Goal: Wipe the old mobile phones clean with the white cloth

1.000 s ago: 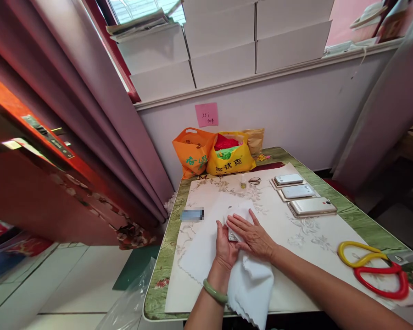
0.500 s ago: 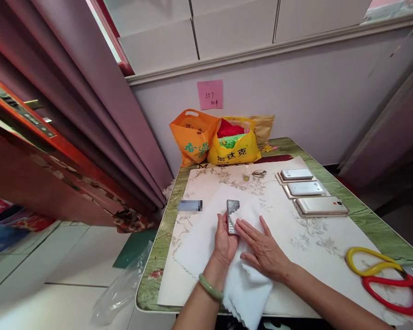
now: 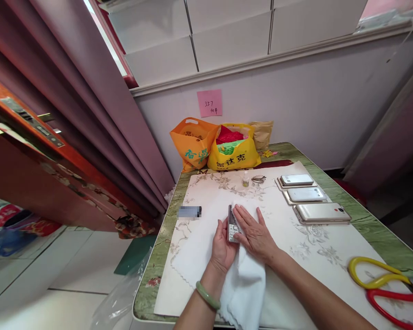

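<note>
My left hand (image 3: 224,247) is wrapped around the lower left side of a keypad mobile phone (image 3: 232,233), its silver keys facing up. My right hand (image 3: 256,233) lies over the phone's upper right part, fingers together and extended, with a white cloth (image 3: 246,293) bunched under the palm. Much of the phone's screen is hidden under the fingers. The cloth hangs down toward the table's front edge. Beneath both hands spreads another white cloth (image 3: 196,256) with a zigzag edge. A small blurred-out item (image 3: 189,211) lies to the left.
On the right are several phones, among them a gold one (image 3: 321,212), and large scissors (image 3: 388,286) with yellow and red handles. A small bottle (image 3: 245,179) and eyeglasses (image 3: 259,179) sit farther back. Orange (image 3: 194,146) and yellow bags (image 3: 234,153) stand at the wall.
My right hand has slid with the cloth up toward the phone's top, uncovering the keypad. The whole view has shifted slightly.
</note>
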Available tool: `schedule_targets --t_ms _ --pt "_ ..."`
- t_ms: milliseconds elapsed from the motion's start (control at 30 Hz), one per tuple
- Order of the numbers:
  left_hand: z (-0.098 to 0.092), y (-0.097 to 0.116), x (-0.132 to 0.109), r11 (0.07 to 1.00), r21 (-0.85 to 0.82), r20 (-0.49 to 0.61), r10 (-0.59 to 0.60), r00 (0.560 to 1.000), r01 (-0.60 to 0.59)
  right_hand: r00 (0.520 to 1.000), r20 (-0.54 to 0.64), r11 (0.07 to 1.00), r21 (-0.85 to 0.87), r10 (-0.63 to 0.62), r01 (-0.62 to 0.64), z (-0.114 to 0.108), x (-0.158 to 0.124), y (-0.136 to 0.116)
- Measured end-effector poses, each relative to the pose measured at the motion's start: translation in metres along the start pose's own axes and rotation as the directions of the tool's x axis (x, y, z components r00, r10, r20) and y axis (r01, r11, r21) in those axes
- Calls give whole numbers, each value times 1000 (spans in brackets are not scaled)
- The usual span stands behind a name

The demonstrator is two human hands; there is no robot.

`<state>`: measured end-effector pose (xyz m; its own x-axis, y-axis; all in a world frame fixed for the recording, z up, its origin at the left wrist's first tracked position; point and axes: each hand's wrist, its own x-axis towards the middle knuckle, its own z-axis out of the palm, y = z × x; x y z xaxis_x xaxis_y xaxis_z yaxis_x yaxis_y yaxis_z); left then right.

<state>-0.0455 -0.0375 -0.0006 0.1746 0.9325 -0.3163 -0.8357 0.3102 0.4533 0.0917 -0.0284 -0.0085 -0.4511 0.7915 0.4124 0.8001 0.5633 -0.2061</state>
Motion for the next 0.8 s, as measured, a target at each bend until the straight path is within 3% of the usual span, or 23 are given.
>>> schedule_targets --t_ms 67,200,367,467,567,700,800 --pt "-1 0 2 1000 1 -23 7 1000 -7 1000 15 1000 10 -4 4 -4 -15 -2" --pt "0 1 5 1000 -9 -55 23 998 -23 976 99 977 108 -193 183 -18 -45 -9" --pt "1 2 1 999 -1 -48 -51 998 51 929 108 920 216 -355 326 -26 -30 -9" --pt "1 3 -1 997 -13 -95 -80 992 80 945 75 934 193 -319 300 -19 -3 -2" --pt "3 3 -1 998 1 -48 -67 997 67 985 42 980 116 -169 163 -9 12 3" --pt "7 2 -2 997 22 3 -73 997 73 1000 13 998 52 -18 17 -4 -3 -8" --pt "7 1 -2 1000 5 -79 -27 996 28 993 53 992 73 -105 101 -11 -27 -23"
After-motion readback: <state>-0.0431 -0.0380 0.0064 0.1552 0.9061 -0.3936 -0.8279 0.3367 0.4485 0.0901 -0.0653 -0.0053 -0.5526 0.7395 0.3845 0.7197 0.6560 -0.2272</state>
